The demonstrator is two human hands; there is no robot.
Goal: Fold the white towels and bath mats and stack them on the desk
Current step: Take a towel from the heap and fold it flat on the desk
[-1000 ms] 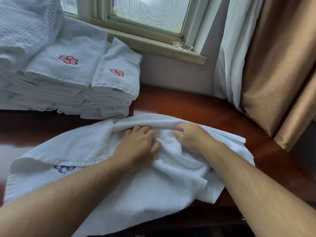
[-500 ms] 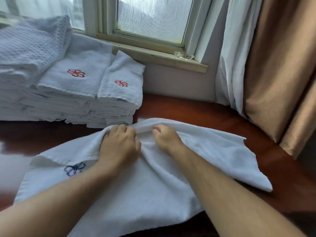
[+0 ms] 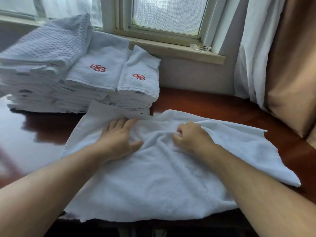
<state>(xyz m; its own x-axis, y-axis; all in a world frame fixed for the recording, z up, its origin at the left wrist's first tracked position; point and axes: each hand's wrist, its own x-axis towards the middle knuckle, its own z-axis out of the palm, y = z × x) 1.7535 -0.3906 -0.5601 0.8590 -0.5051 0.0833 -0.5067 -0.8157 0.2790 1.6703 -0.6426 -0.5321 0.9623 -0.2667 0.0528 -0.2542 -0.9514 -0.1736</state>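
A white towel (image 3: pixel 162 182) lies spread and wrinkled on the dark red desk (image 3: pixel 222 103), its near edge hanging over the front. My left hand (image 3: pixel 119 139) rests flat on the towel's far left part, fingers straight. My right hand (image 3: pixel 189 137) has its fingers curled and pinches a bunch of the towel's cloth near the middle. At the back left stands a stack of folded white towels (image 3: pixel 109 79) with red flower emblems, and beside it a waffle-weave pile (image 3: pixel 46 48).
A window sill (image 3: pixel 171 50) runs behind the desk with a small clear glass dish (image 3: pixel 200 47) on it. White and tan curtains (image 3: pixel 273 65) hang at the right. The folded stack touches the far edge of the spread towel.
The towel has been spread wider and flatter. My hands have moved apart, the left now flat and the right still bunching cloth. The blue emblem no longer shows.
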